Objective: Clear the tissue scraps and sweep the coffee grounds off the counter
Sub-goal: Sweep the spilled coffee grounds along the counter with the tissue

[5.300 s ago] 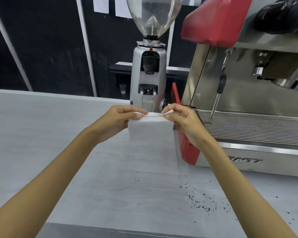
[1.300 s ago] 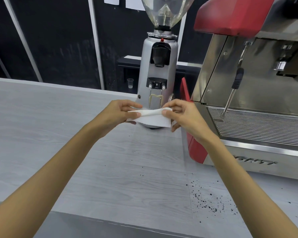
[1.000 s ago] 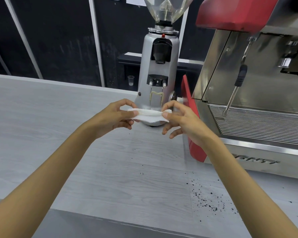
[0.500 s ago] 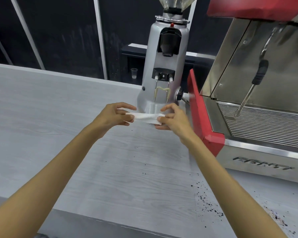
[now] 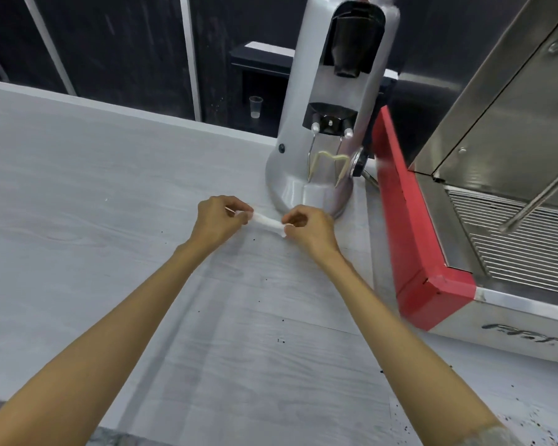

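A white tissue, folded into a narrow strip, is stretched between both hands just above the grey counter. My left hand pinches its left end and my right hand pinches its right end. The strip hangs right in front of the grinder's base. Dark coffee grounds lie scattered on the counter at the lower right, with a few stray specks nearer the middle.
A silver coffee grinder stands just behind the hands. A red and steel espresso machine fills the right side, its steam wand hanging over the drip grate. The counter's front edge runs along the bottom left.
The tissue has been folded smaller, from a hanging sheet into a thin strip. Both hands have dropped closer to the counter, and the view has tilted down and moved nearer the grinder.
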The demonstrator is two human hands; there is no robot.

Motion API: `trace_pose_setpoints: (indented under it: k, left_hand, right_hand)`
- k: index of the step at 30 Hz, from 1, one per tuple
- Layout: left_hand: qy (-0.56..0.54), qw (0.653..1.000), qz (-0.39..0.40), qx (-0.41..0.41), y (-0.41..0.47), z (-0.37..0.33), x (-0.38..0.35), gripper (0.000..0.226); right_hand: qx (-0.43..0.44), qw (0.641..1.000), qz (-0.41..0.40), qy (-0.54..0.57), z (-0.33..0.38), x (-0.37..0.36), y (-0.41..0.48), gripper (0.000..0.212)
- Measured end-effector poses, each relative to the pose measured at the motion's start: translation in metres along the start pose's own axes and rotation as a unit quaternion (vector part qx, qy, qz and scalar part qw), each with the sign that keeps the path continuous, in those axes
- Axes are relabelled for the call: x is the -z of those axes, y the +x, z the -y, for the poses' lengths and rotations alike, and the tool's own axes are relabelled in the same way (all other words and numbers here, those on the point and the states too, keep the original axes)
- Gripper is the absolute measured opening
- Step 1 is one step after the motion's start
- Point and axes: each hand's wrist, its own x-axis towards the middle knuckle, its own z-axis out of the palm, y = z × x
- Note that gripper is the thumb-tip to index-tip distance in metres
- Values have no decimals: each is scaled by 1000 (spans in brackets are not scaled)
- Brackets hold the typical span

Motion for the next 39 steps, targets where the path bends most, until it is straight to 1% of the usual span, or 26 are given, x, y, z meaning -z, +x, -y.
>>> trace_pose_setpoints:
  k: [3, 5, 7, 11, 14, 17, 19, 21, 22, 24, 26, 28, 30, 35, 39]
  left_hand:
    - [70, 997, 5, -38, 4, 4, -7, 12]
    - [141, 988, 1, -64, 3, 9, -12, 15]
    - [219, 970, -2, -108, 3, 13, -15, 17]
    - [280, 942, 12, -184, -9, 16, -13, 18]
    - [307, 920, 21, -242, -29, 18, -6, 13]
    - [312, 909, 42, -273, -54, 22, 0, 13]
    - [313, 909, 72, -267, -68, 21, 5, 12]
    - [297, 924, 94, -221, -71, 20, 10, 14]
    - [284, 933, 85, -205, -69, 21, 14, 16]
    - [255, 950, 23, -181, -58, 20, 25, 15]
    - [239, 957, -43, -161, -42, 20, 38, 14]
    - [250, 954, -75, -146, -22, 22, 46, 15]
    - [260, 953, -88, -128, -2, 24, 49, 16]
    - [294, 951, -68, -67, 42, 32, 40, 20]
    - [305, 950, -38, -59, 59, 39, 25, 26]
  right_hand:
    - [72, 991, -13, -116, -6, -6, 2, 20]
    - [92, 977, -8, -192, -9, -9, 1, 23]
    - [101, 963, -6, -251, -13, -13, -2, 28]
    - [96, 960, -1, -263, -18, -11, -11, 33]
    - [95, 960, 21, -264, -19, -7, -34, 30]
    - [98, 960, 49, -258, -18, -1, -65, 26]
    - [86, 960, 77, -255, -15, 6, -76, 24]
    - [78, 958, 98, -259, -7, 9, -76, 25]
    - [82, 956, 98, -264, 0, 9, -72, 25]
    - [108, 953, 70, -275, 16, 2, -55, 25]
    - [151, 946, 30, -284, 31, -10, -29, 26]
    - [179, 937, 11, -300, 42, -26, 3, 28]
    - [190, 930, 10, -313, 50, -39, 31, 30]
    - [206, 898, 23, -388, 51, -60, 77, 33]
    - [209, 866, 35, -453, 46, -67, 90, 28]
